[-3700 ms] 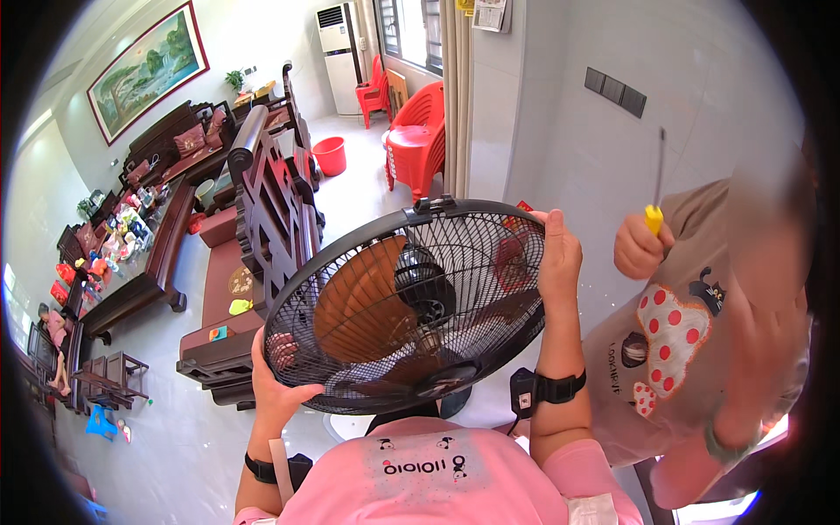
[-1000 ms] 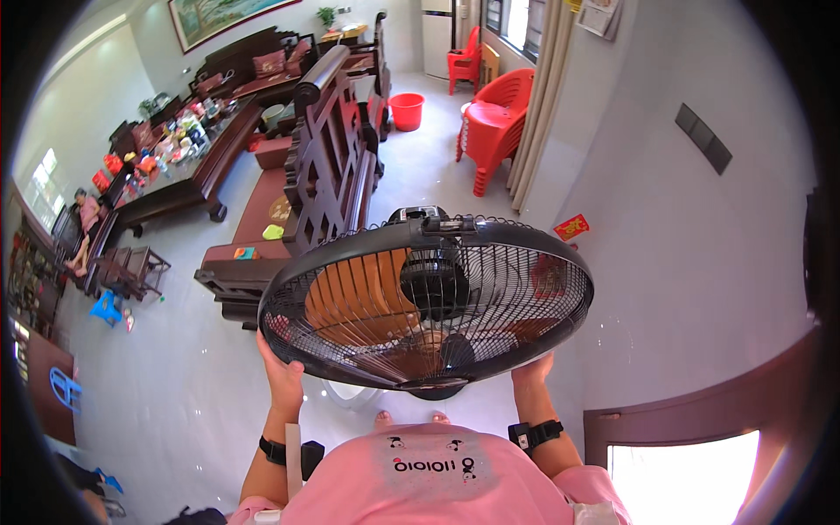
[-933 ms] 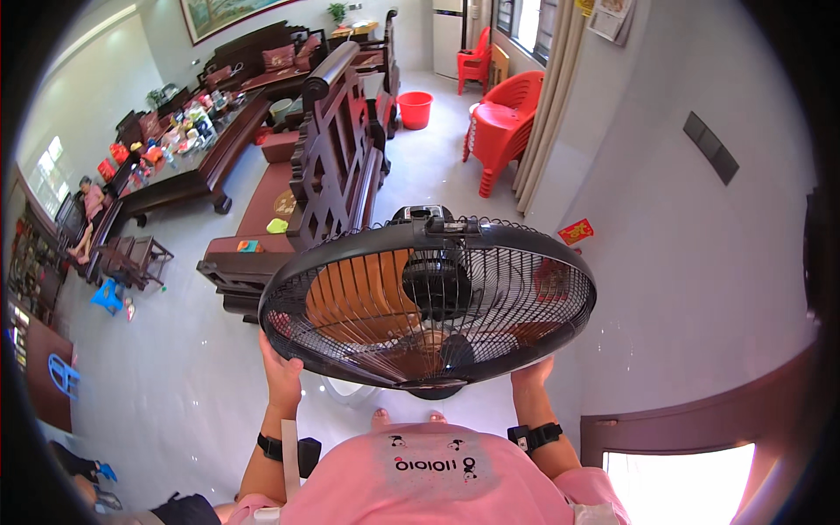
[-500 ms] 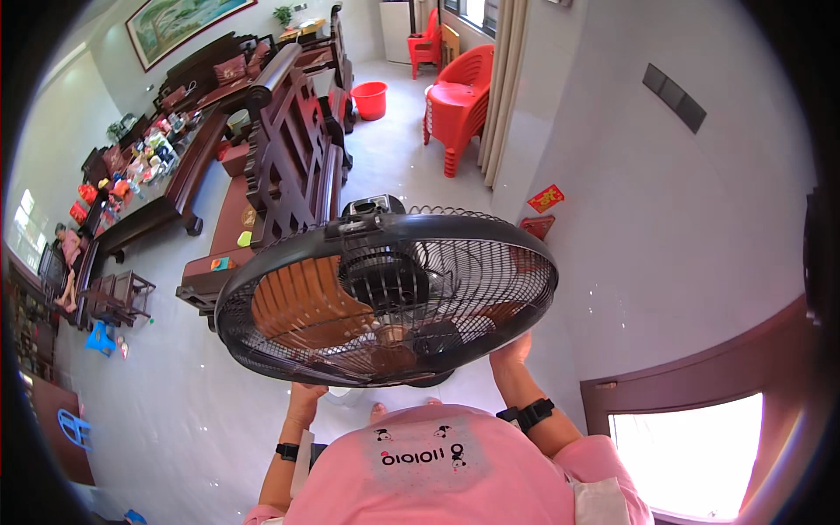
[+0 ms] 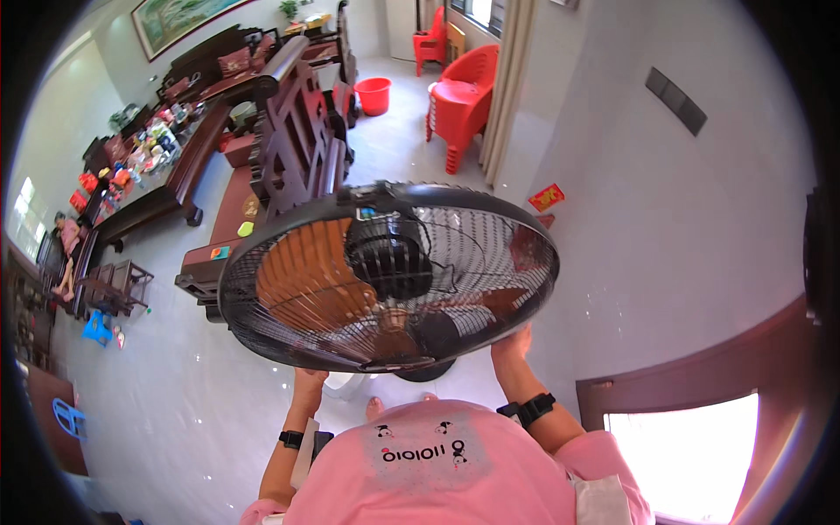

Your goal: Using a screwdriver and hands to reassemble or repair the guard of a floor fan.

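Note:
A large black electric fan [image 5: 389, 262] with a round wire cage and orange-brown blades is right in front of me, its face tilted toward me. My left hand [image 5: 310, 380] grips the near left part of the cage rim. My right hand [image 5: 513, 343] holds the rim at the near right. The cage hides most of the fingers of both hands. Below the rim, a dark round fan base [image 5: 425, 372] shows in part, near my bare feet. A white rounded object [image 5: 343, 383], only partly visible, is on the floor beside my left hand.
A carved dark wooden bench [image 5: 297, 131] stands just beyond the fan. Farther back are a red bucket [image 5: 374, 96] and stacked red plastic chairs [image 5: 464, 96]. The wall [image 5: 647, 201] rises on the right. A person [image 5: 67, 249] sits far left, near a cluttered long table [image 5: 157, 179].
The fan's head has tilted, so more of its wire face shows and its far edge sits higher in view. More of the base shows below. Both hands stay on the rim.

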The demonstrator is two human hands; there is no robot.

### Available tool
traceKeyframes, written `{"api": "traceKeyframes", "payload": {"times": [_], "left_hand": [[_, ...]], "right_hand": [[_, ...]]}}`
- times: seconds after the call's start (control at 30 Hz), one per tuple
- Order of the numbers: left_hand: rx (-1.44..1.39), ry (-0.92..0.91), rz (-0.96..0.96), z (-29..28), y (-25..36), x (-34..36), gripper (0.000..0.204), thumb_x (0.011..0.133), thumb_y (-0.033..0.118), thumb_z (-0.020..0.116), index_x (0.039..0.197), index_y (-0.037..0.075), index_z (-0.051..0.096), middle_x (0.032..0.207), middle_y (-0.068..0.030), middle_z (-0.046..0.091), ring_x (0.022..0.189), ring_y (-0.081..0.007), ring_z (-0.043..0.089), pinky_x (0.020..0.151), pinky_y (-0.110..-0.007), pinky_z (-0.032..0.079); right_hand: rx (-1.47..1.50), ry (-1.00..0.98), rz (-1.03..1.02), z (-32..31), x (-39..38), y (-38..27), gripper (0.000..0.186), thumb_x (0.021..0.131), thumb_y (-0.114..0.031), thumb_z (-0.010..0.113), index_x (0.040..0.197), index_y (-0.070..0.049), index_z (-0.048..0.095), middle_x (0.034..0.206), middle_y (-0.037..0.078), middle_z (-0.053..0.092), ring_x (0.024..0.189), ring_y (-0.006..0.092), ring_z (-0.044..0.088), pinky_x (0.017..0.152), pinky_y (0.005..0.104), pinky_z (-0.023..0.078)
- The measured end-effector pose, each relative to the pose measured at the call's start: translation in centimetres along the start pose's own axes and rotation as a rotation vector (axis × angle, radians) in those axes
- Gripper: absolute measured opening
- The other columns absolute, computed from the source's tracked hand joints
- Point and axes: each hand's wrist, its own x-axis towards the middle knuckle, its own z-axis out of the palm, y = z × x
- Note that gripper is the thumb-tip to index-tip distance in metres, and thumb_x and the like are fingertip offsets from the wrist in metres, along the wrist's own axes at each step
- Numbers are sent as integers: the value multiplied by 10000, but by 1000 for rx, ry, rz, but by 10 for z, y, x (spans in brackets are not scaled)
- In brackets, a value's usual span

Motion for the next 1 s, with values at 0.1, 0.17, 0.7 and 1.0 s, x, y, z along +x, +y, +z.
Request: {"api": "traceKeyframes", "payload": {"times": [0.1,0.17,0.7,1.0], "left_hand": [[-19,0,14,-1,-1,0,644,814,165,770,1330,25,411,1282,-77,532,1156,-191,518,1020,-319,407],[-39,3,31,0,-1,0,664,809,158,772,1338,24,394,1293,-85,521,1159,-194,518,1014,-322,424],[-83,-65,-148,9,26,2,423,941,110,600,1320,-1,446,1320,-108,518,1204,-218,516,1064,-370,419],[-98,-277,-202,-13,30,12,689,839,268,729,1404,85,379,1439,-81,427,1329,-260,407,1136,-462,309]], "right_hand": [[-23,-48,18,11,-20,-8,500,953,-485,459,1299,-128,506,1281,63,565,1129,290,566,850,480,438],[-45,-77,42,14,-25,-11,565,969,-514,401,1266,-55,542,1272,93,589,1170,256,548,911,413,428],[-452,-210,59,15,-48,-37,702,996,-575,256,1322,-6,506,1257,121,595,1164,208,545,1034,310,382],[-24,-734,175,-18,-15,-34,877,932,-706,182,1362,6,458,1343,103,536,1253,245,473,1109,416,297]]}}
